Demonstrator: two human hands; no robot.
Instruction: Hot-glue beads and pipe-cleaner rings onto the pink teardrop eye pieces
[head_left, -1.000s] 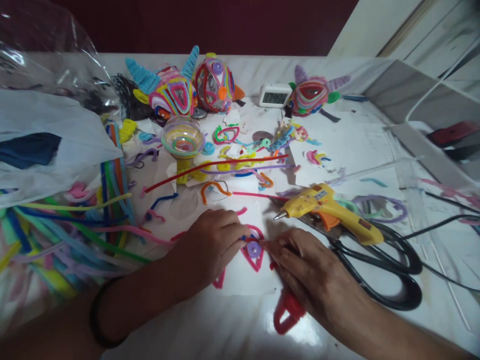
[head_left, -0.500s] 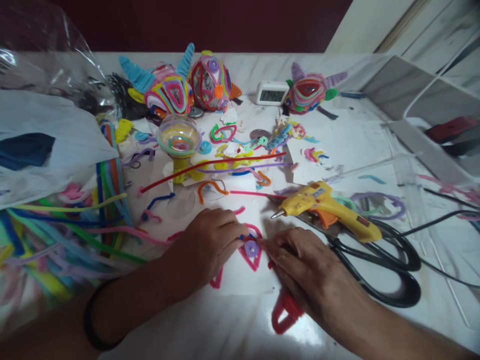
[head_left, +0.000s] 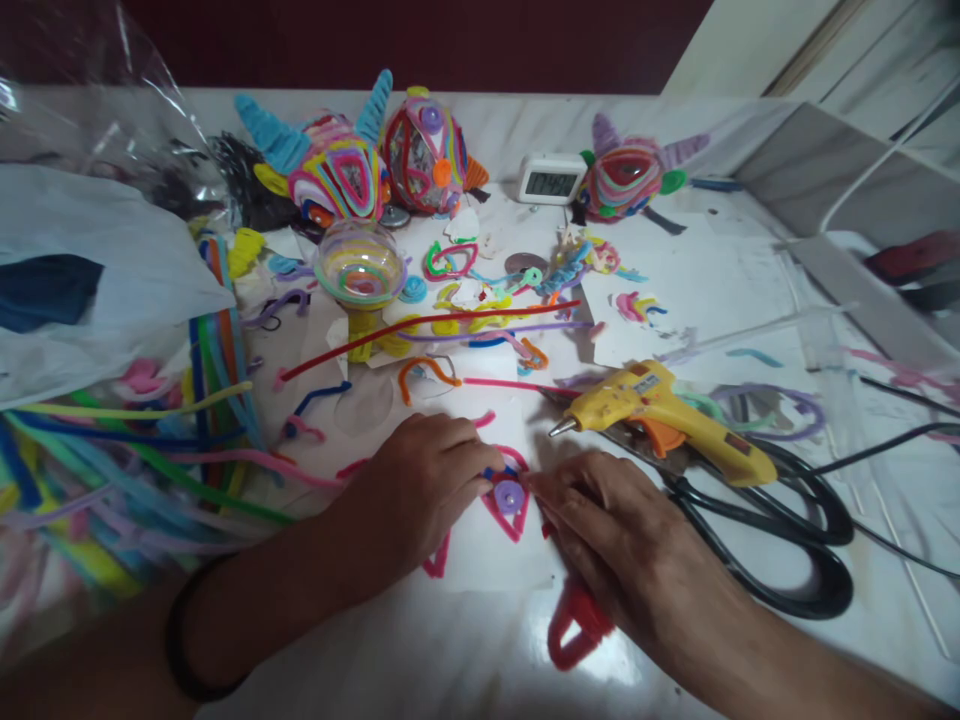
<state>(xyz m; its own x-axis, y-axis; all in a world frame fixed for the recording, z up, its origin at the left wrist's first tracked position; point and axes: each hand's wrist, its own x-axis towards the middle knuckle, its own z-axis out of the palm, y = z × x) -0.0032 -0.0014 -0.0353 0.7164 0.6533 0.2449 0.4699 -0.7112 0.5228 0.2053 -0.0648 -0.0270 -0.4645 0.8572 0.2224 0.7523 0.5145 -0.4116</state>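
Fuzzy pink outline (head_left: 514,535) looks light, soft, bendable; best held by edges. Left hand (head_left: 427,490), right hand (head_left: 619,525) at its sides; pinching or merely pressing, can't tell.

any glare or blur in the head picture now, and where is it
Head view: soft glare on the table below the white paper; bright glints on the clear bag at upper left; pipe cleaners smear toward the left edge; the glue gun and purple button look clearer.
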